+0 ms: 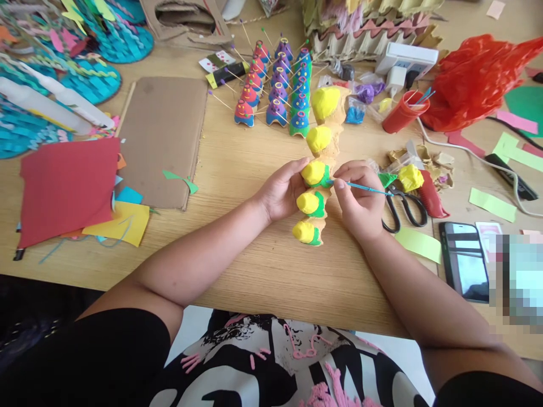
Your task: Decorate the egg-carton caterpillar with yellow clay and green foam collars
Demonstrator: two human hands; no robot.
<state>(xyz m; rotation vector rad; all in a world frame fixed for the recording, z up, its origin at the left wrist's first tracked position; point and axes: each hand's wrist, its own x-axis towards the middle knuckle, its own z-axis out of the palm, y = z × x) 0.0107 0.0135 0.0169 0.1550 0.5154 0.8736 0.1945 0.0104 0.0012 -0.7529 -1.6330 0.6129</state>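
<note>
My left hand (282, 192) is closed on the left side of a tan egg-carton strip (331, 148), held over the table. Its several bumps are capped in yellow clay (326, 103), and green clay (319, 204) covers part of the three nearest ones. My right hand (360, 198) pinches a thin blue modelling tool (369, 188). The tool's tip meets the green clay on the middle bump. Beyond the strip stand finished-looking carton rows in red (254, 82), purple (278, 93) and blue-green (301, 96), with faces and stick feelers.
Black scissors (405, 206), a yellow clay lump (410, 177) and a phone (464, 260) lie at right. Behind are a red cup (405, 112), a power strip (406, 59) and a red plastic bag (475, 85). Cardboard (165, 130) and red paper (70, 189) lie at left.
</note>
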